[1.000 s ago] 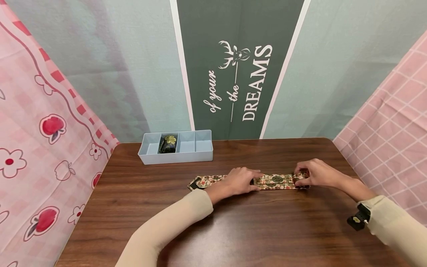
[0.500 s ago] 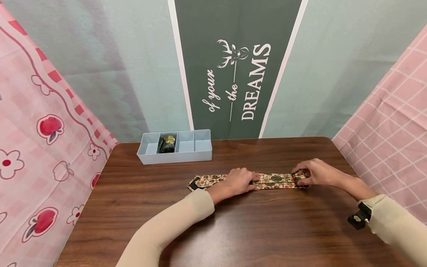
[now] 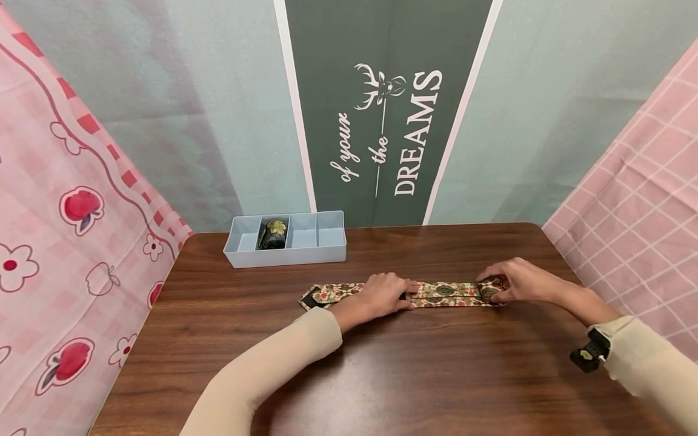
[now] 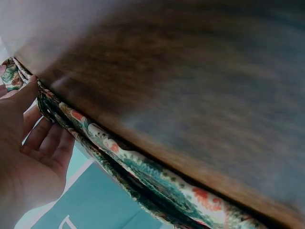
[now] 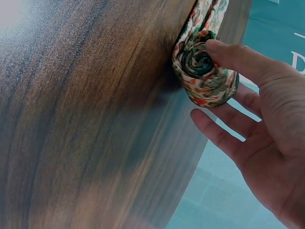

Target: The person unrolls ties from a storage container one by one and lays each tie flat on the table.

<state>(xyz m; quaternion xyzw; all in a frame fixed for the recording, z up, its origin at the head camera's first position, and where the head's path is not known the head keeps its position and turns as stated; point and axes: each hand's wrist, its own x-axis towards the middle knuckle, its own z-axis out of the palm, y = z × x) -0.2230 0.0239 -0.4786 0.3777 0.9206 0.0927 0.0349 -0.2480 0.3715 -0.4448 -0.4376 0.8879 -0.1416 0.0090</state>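
A floral-patterned necktie (image 3: 444, 290) lies stretched across the table, its right end wound into a coil (image 5: 198, 62). My right hand (image 3: 520, 281) holds this coil, with the thumb on one side of the spiral and fingers on the other, as the right wrist view shows. The left hand (image 3: 382, 295) rests over the flat middle of the tie, its thumb at the near edge and fingers at the far edge. To its left the tie's pointed end (image 3: 316, 297) shows a dark lining. Part of the tie is hidden beneath the left hand.
A light blue tray (image 3: 289, 257) with dividers stands at the back left of the wooden table (image 3: 425, 369). One of its compartments holds a dark rolled item with a yellow flower (image 3: 274, 233). Fabric curtains hang behind and on both sides.
My left hand has slid slightly left, and the tie's pointed end has shifted left with it. The right hand stays at the coil with nearly the same grip.
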